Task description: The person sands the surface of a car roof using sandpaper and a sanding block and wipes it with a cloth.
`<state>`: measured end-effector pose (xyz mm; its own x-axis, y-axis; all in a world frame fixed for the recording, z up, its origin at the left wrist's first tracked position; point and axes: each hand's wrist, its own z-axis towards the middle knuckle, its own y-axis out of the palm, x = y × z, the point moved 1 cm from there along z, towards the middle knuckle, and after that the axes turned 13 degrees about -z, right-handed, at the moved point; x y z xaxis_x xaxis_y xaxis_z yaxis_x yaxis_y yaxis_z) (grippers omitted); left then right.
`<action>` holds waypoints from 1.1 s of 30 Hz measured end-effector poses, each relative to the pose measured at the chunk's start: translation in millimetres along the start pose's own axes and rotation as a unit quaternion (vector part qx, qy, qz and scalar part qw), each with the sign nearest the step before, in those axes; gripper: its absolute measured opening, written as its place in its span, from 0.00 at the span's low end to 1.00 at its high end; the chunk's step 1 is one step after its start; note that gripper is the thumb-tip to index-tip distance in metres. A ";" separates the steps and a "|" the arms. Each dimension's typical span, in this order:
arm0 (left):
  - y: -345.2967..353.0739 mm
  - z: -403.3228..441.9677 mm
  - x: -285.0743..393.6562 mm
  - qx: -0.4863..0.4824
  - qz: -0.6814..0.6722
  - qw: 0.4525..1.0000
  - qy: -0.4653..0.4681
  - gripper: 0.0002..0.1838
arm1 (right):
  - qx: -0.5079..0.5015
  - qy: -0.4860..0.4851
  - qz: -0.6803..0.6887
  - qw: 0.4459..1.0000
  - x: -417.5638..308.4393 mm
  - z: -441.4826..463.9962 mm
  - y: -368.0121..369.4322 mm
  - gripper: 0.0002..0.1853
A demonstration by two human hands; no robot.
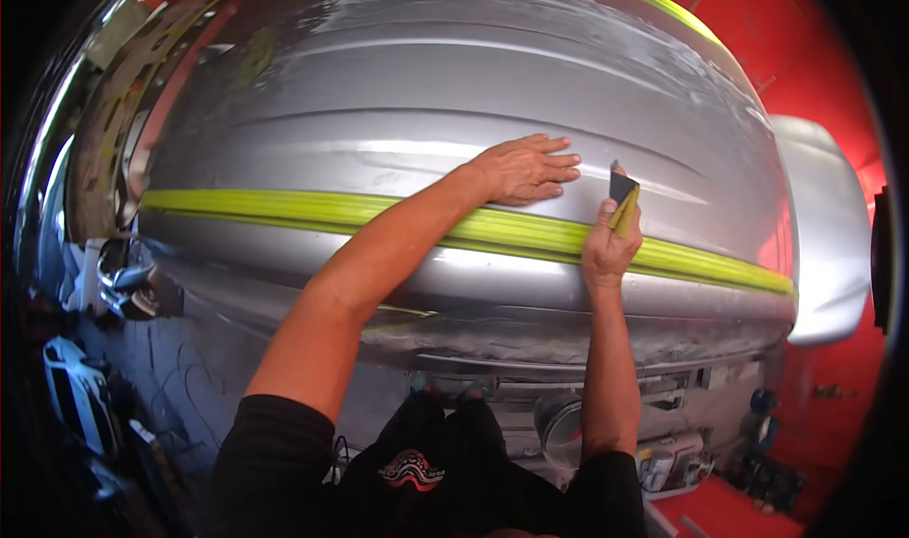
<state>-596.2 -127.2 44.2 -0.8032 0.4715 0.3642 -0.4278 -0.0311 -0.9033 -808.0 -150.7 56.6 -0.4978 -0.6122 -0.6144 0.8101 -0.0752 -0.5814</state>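
Note:
A silver car roof point(398, 79), wet in patches, spans the head view. My left hand point(532, 169) lies flat on it, fingers stretched out to the right and holding nothing. Just to its right, my right hand point(614, 244) grips a folded piece of sandpaper point(622, 188), dark grey on one face and yellowish on the other. The sandpaper stands up from the fingers, above the roof; whether it touches the surface I cannot tell. A strip of yellow-green masking tape point(369, 208) runs along the near roof edge, beneath my left forearm and right hand.
More yellow-green tape point(653, 3) lines the far roof edge. A pale silver panel point(828, 230) stands at the right. Below are a bucket point(561, 429) and a red surface point(729, 514). The car's side mirror point(130, 287) juts out at the left.

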 end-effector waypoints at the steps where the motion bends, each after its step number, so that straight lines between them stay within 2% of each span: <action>1: -2.8 -9.4 0.4 0.011 -0.024 1.000 -0.013 0.25 | -0.002 -0.010 0.001 1.000 0.2 2.1 0.5 0.21; 9: -70.2 -153.6 -5.9 0.003 0.007 0.973 -0.229 0.25 | -0.009 -0.029 0.000 1.000 5.8 1.3 1.5 0.20; 14: -91.0 -207.3 2.6 0.015 0.025 0.938 -0.345 0.25 | -0.013 -0.046 0.002 0.999 9.6 0.4 1.3 0.20; 18: -86.3 -211.6 9.9 0.081 0.050 0.918 -0.385 0.24 | 0.019 -0.061 0.002 0.998 12.6 3.1 0.1 0.23; 22: -67.2 -197.9 16.9 0.216 0.013 0.882 -0.419 0.23 | 0.027 -0.083 0.018 0.996 14.5 5.3 -0.6 0.24; 26: -64.4 -191.6 18.3 0.248 0.019 0.888 -0.388 0.19 | 0.017 -0.061 0.042 0.997 11.7 5.6 -8.0 0.23; 33: -66.4 -190.6 23.2 0.234 0.035 0.888 -0.394 0.20 | -0.003 -0.026 0.060 0.998 11.3 5.5 -13.9 0.25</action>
<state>-507.4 53.7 69.5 -0.7967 -0.3030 0.5229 -0.3432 -0.4853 -0.8042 -823.1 -160.9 60.7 -0.3798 -0.6568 -0.6514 0.8611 0.0064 -0.5085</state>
